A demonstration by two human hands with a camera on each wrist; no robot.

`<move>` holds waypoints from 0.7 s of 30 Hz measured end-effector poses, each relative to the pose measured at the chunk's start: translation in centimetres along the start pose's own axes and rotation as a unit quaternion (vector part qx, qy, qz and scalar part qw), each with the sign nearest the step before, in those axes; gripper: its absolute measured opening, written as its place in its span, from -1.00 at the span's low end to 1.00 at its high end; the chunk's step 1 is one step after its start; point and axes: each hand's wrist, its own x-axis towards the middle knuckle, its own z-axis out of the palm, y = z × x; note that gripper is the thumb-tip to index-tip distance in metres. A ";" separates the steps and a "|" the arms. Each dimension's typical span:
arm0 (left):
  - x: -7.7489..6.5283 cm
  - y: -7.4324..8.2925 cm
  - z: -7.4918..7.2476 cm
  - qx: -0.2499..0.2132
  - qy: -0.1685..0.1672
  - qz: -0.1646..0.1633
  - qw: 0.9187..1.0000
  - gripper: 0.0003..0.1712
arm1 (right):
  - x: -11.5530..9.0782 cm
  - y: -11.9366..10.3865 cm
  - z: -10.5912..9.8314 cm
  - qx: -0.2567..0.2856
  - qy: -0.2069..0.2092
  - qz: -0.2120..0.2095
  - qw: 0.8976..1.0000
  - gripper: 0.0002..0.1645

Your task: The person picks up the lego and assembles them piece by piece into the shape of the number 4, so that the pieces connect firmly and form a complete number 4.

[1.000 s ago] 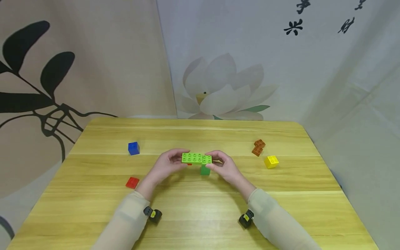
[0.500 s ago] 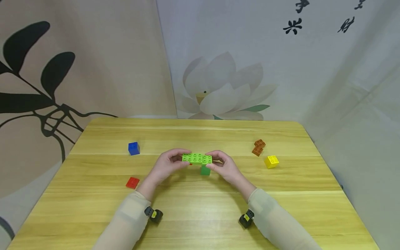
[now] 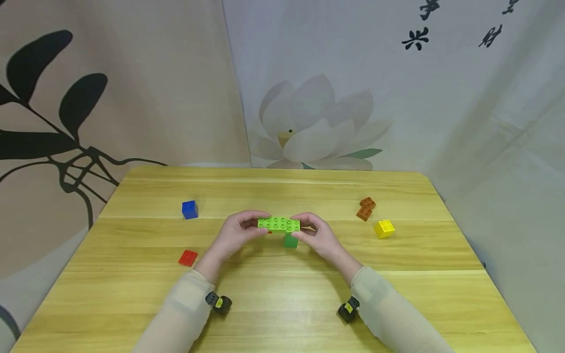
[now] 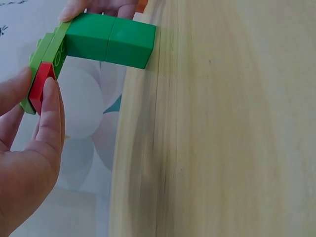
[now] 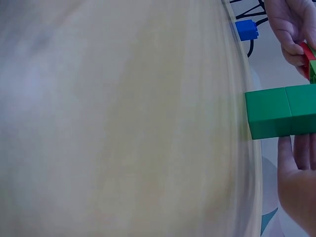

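Observation:
Both hands hold a small toy-brick build over the middle of the wooden table. Its top is a row of light green bricks (image 3: pixel 275 224) with studs facing up. Under the right end stand two stacked dark green bricks (image 4: pixel 109 39). A thin red brick (image 4: pixel 40 88) sits beneath the left end, mostly hidden in the head view. My left hand (image 3: pixel 236 232) pinches the left end, thumb and fingers on the light green and red bricks. Thumb and fingers of my right hand (image 3: pixel 319 236) pinch the right end of the light green row, just above the dark green stack.
A blue brick (image 3: pixel 190 210) lies at the back left, and a flat red brick (image 3: pixel 188 258) is beside the left forearm. Brown bricks (image 3: pixel 366 209) and a yellow brick (image 3: pixel 384 229) lie to the right. A printed cloth (image 3: pixel 335 83) hangs behind the table (image 3: pixel 282 304).
The left fingertips have shifted slightly right, over the end of the light green row. Its left part, earlier a little askew, now lines up with the right part. The right hand stays put.

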 end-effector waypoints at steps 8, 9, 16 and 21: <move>0.0 0.2 0.3 0.003 0.019 -0.007 1.000 -0.60 | 0.0 0.0 0.0 -0.008 0.000 -0.001 1.000 -0.56; 0.0 0.2 0.3 0.004 0.020 -0.007 1.000 -0.60 | 0.0 0.0 0.0 -0.008 -0.001 0.000 1.000 -0.56; 0.0 0.2 0.4 0.010 0.027 -0.003 1.000 -0.60 | 0.0 0.0 0.0 -0.005 0.000 0.000 1.000 -0.55; 0.0 0.3 0.5 0.016 0.033 -0.008 0.999 -0.60 | 0.0 0.0 -0.1 -0.007 0.004 0.004 1.000 -0.54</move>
